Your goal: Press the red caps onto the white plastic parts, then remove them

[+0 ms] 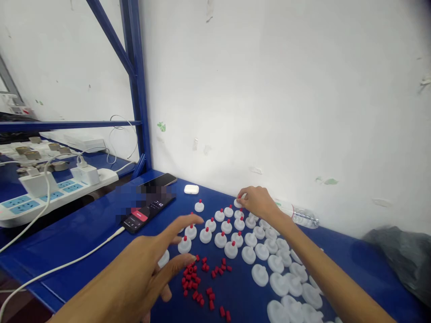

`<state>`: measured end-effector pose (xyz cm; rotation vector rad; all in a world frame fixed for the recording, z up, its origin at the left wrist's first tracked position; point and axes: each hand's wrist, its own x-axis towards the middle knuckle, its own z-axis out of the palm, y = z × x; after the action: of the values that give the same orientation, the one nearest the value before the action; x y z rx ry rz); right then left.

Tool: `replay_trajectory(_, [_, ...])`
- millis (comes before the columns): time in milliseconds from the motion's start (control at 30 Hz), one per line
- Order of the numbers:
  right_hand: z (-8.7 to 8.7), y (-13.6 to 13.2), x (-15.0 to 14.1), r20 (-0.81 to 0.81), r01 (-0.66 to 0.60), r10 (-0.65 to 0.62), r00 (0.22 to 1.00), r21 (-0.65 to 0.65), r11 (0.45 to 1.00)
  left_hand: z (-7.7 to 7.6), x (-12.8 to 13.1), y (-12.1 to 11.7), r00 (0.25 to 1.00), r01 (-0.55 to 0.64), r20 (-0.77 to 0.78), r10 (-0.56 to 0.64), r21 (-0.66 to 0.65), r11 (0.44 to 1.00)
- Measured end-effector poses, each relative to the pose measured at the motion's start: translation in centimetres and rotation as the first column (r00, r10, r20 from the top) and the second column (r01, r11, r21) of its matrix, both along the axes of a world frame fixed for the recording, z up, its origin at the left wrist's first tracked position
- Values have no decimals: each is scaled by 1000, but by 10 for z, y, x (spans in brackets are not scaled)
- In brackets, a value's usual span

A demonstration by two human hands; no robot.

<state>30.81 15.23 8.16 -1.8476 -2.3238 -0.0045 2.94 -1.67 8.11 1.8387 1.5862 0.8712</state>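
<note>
Near the wall, the fingertips of my right hand [257,200] pinch a small red cap [239,196] on top of a white round plastic disc [237,203]. My left hand [164,255] hovers with thumb and forefinger spread, nothing visible between them, beside a loose pile of red caps [191,283] on the blue table. Several white discs with red caps on their stems [220,240] stand in rows between the hands. To the right, many uncapped white discs [261,274] lie partly under my right forearm.
A phone [148,214] on a white cable and a white earbud case [191,189] lie at the back left. A power strip [60,190] sits beyond a blue metal post [136,80]. A clear plastic bottle [305,216] and a dark bag [400,251] are at the right.
</note>
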Motion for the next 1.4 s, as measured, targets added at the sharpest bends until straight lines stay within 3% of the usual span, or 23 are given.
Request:
replay_trajectory(100, [-5,2,1,33,16,-15,999,-30,999,2,-2,6,955,126,-268,-127,-23,992])
replay_trajectory(167, [-1,-6,3,33,30,-30,999,-11,999,-6,-4,8,904,168,-401,-151,7,986])
replay_trajectory(367, [18,-51,18,-14,92,-91,996,62,994,-61,-18,12,856,200,-498,-140,68,978])
replay_trajectory(467, [21,-72,24,-38,36,-36,999,-15,999,-73,-14,21,837,164,-532,-132,13,986])
replay_trajectory(667, [9,-89,30,-51,-85,77,996,-167,982,-50,14,34,776,132,-604,-180,-123,984])
replay_trajectory(833, [0,-89,33,-79,-108,98,992,-131,986,-40,27,28,765,106,-639,-82,0,994])
replay_trajectory(1000, [12,-98,38,-152,-78,68,986,-56,995,-30,32,26,766,113,-640,-56,49,992])
replay_trajectory(1067, [18,-104,35,-198,-91,79,977,-52,994,-19,37,24,830,97,-556,-40,73,993])
replay_trajectory(1200, [24,-117,19,-327,-205,190,926,-11,979,2,50,15,985,60,-171,-38,125,990])
replay_trajectory(1300, [25,-130,2,-409,-278,272,871,45,959,5,53,13,999,8,31,-12,132,991])
replay_trajectory(1400, [24,-140,-13,-472,-323,319,822,75,943,4,51,15,990,25,134,-48,167,986])
